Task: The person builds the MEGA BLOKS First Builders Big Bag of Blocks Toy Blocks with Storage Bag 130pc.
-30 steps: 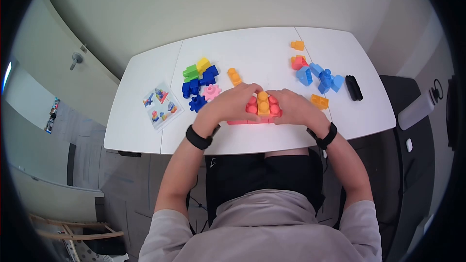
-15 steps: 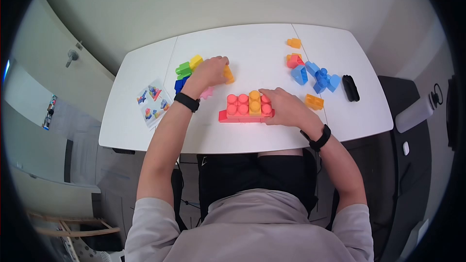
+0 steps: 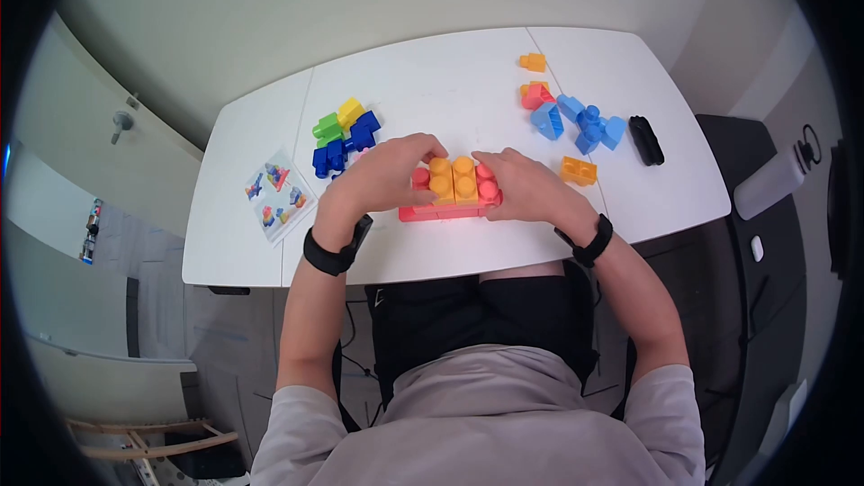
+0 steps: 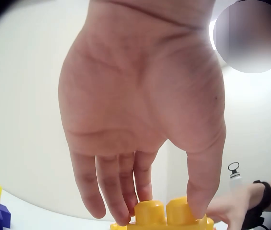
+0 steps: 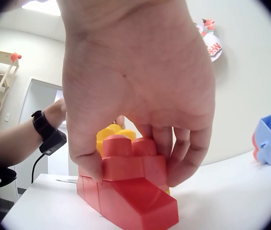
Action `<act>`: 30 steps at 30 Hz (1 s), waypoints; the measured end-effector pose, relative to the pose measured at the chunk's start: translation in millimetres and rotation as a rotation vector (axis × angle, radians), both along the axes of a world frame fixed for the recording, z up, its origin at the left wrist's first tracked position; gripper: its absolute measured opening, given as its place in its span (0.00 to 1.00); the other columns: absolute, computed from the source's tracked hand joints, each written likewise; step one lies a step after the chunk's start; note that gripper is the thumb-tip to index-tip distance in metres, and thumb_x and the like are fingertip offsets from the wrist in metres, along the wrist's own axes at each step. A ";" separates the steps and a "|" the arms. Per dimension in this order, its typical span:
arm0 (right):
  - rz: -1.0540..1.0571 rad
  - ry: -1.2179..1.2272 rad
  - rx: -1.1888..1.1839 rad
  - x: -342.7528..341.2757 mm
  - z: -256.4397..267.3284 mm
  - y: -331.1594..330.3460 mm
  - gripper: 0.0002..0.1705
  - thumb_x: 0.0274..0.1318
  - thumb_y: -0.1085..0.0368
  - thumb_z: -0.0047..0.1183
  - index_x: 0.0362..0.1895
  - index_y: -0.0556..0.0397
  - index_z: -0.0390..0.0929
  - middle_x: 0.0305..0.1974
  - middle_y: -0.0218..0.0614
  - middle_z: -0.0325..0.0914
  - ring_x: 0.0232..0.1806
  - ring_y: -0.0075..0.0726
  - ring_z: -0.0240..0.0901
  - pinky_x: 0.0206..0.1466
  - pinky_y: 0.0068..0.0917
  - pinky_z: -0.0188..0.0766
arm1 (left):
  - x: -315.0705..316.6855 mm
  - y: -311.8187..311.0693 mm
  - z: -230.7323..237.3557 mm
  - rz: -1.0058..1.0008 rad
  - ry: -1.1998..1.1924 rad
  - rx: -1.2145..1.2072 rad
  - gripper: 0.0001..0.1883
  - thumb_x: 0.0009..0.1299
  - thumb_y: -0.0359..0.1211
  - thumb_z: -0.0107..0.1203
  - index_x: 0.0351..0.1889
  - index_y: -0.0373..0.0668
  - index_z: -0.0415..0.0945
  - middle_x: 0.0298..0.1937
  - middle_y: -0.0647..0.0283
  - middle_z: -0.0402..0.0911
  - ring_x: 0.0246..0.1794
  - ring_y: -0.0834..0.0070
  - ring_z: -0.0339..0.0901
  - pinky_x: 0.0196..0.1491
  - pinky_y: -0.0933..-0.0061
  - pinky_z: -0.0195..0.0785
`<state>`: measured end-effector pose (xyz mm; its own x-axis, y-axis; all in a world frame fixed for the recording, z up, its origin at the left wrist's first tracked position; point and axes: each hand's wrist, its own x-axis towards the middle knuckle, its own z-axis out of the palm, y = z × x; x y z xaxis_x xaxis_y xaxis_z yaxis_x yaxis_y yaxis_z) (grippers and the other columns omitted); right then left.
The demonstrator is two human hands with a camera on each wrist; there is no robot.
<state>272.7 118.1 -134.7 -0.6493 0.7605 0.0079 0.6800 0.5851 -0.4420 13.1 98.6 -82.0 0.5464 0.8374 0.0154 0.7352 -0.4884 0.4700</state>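
Observation:
A red block assembly stands near the front of the white table, its base sloped at the end in the right wrist view. Two yellow-orange bricks sit side by side among its red studs. My left hand pinches the left yellow brick, thumb on one side and fingers on the other; its studs show below the palm in the left wrist view. At the other end my right hand grips the upper red block between thumb and fingers. The right yellow brick lies between the hands.
On the left are dark blue blocks, a green block, a yellow block and a picture sheet. Light blue pieces, a yellow brick and a black case lie to the right.
My left hand left the assembly, reached the loose yellow brick at the back left and brought it onto the red studs beside the other yellow one. My right hand stayed at the right end.

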 end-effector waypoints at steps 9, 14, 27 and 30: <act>0.069 0.023 -0.060 14.2 1.4 8.5 0.53 0.47 0.54 0.71 0.75 0.63 0.63 0.57 0.52 0.81 0.64 0.56 0.72 0.65 0.44 0.75 | 14.3 -16.2 0.2 0.078 0.130 0.077 0.29 0.60 0.30 0.69 0.61 0.42 0.76 0.59 0.55 0.82 0.56 0.55 0.82 0.56 0.60 0.78; -0.145 -0.110 0.095 74.3 19.9 20.4 0.47 0.48 0.54 0.75 0.71 0.57 0.70 0.63 0.48 0.78 0.67 0.54 0.72 0.69 0.44 0.71 | 9.7 -27.4 17.7 0.040 0.024 0.153 0.31 0.63 0.32 0.68 0.66 0.42 0.73 0.61 0.55 0.81 0.59 0.54 0.81 0.59 0.60 0.77; -0.339 -0.342 0.133 73.4 9.7 30.0 0.26 0.51 0.72 0.68 0.56 0.48 0.80 0.50 0.45 0.83 0.55 0.50 0.80 0.50 0.44 0.79 | -5.7 -23.5 19.1 0.116 0.046 0.232 0.28 0.71 0.37 0.65 0.67 0.40 0.73 0.58 0.53 0.84 0.60 0.57 0.82 0.61 0.62 0.75; -0.205 0.142 0.159 55.0 45.8 9.1 0.25 0.57 0.71 0.66 0.60 0.49 0.78 0.53 0.45 0.80 0.55 0.47 0.80 0.52 0.40 0.81 | -1.0 -23.9 19.4 0.086 -0.013 0.264 0.28 0.72 0.39 0.65 0.68 0.40 0.73 0.58 0.52 0.85 0.59 0.58 0.82 0.60 0.62 0.76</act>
<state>327.6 127.1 -88.9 -0.4657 0.8579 0.2171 0.7292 0.5110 -0.4552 12.2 74.8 -62.6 0.4720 0.8465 0.2460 0.7736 -0.5316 0.3448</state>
